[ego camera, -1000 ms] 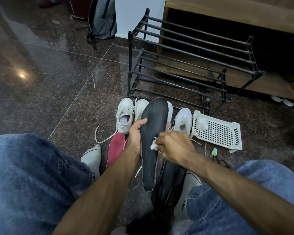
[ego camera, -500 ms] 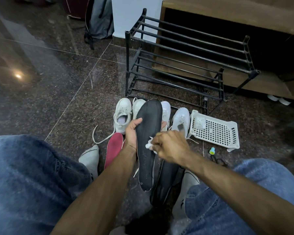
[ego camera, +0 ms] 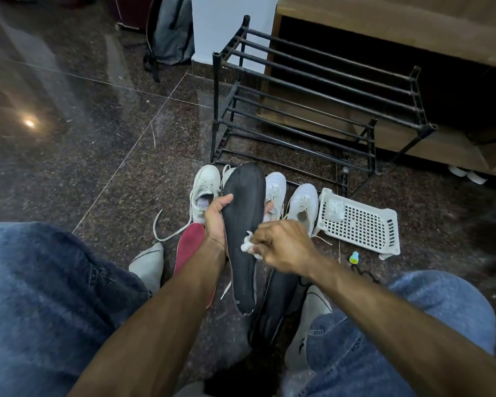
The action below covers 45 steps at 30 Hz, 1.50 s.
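Two hands, both closed on something. Left hand (ego camera: 216, 224) wrapped around the black insole (ego camera: 242, 207), thumb across its upper face, fingertips curled round the far edge, holding it up lengthwise over the floor between the knees. Right hand (ego camera: 284, 246) bunched tight on a small white wad (ego camera: 247, 245), pressing it against the insole's middle. Underneath, on the floor: a second dark insole (ego camera: 275, 305), a red insole (ego camera: 191, 247) just beside the left wrist, white sneakers (ego camera: 205, 193) beyond.

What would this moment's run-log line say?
left hand: grips black insole | right hand: presses white wad on it | step: wiping
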Available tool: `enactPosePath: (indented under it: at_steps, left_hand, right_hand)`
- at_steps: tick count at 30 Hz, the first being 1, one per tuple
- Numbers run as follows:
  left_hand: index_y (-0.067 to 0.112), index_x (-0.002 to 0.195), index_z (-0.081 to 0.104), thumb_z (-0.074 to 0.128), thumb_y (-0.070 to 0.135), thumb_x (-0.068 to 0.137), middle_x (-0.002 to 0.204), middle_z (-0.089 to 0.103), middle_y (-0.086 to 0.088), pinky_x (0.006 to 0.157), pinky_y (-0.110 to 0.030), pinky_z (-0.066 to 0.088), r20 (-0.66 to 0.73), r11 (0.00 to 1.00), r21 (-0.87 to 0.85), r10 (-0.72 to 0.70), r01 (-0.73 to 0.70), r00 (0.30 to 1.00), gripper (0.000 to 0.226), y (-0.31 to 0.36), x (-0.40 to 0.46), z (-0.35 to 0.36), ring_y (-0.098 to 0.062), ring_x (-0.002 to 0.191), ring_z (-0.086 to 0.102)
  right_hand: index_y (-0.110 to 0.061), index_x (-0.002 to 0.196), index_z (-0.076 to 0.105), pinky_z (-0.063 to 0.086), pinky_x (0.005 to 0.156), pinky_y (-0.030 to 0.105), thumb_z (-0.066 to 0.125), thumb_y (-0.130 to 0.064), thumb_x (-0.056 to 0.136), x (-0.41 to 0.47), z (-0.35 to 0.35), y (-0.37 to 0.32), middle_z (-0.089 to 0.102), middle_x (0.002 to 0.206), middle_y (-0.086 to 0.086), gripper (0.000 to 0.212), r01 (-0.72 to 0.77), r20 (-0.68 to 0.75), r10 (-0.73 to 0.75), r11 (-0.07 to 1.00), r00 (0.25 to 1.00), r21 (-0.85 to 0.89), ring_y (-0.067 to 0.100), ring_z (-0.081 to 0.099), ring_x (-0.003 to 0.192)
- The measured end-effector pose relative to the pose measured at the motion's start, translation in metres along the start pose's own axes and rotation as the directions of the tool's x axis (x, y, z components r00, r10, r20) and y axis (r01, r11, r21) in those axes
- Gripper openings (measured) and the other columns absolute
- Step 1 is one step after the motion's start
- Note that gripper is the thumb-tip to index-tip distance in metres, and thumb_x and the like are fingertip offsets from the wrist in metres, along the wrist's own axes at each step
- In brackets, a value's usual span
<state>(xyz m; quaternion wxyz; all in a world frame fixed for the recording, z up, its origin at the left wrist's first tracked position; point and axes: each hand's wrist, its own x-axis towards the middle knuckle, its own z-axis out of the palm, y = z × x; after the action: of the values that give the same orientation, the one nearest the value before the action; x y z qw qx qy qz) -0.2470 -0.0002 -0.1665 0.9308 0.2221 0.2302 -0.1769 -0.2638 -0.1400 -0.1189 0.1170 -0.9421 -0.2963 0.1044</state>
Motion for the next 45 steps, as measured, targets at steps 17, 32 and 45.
enactPosePath:
  at_steps: [17,32,45]
  left_hand:
    - [-0.008,0.128,0.051,0.047,0.035,0.078,0.111,0.062,-0.025,0.108,-0.053,0.035,0.108,0.998,-0.057,0.015,-0.009,0.994,0.066,0.012,-0.001,0.004,-0.045,0.133,0.041]
    - [0.005,0.078,0.077,0.040,0.032,0.094,0.078,0.072,-0.013,0.064,-0.032,0.058,-0.002,0.991,0.118,0.066,-0.065,0.998,0.048,-0.004,0.001,0.003,-0.026,0.066,0.069]
    - [0.006,0.095,0.076,0.030,0.056,0.097,0.094,0.073,-0.016,0.075,-0.042,0.058,0.104,0.999,0.052,-0.011,0.006,0.995,0.068,-0.015,-0.008,0.008,-0.028,0.084,0.071]
  right_hand:
    - [-0.019,0.084,0.073,0.041,0.059,0.029,0.068,-0.036,0.086,0.014,0.002,0.012,0.071,0.084,-0.007,0.018,0.005,-0.245,-0.024,0.997,0.969,-0.078,0.024,0.068,0.078]
    - [-0.023,0.091,0.072,0.049,0.077,0.034,0.059,-0.038,0.090,0.048,-0.012,0.016,0.071,0.101,-0.005,0.019,-0.269,-0.244,0.255,0.963,0.936,-0.025,0.028,0.064,0.096]
    - [-0.025,0.096,0.071,0.044,0.070,0.031,0.057,-0.038,0.093,0.052,-0.018,0.014,0.068,0.100,-0.008,0.020,-0.183,-0.245,0.162,0.981,0.956,-0.065,0.025,0.063,0.096]
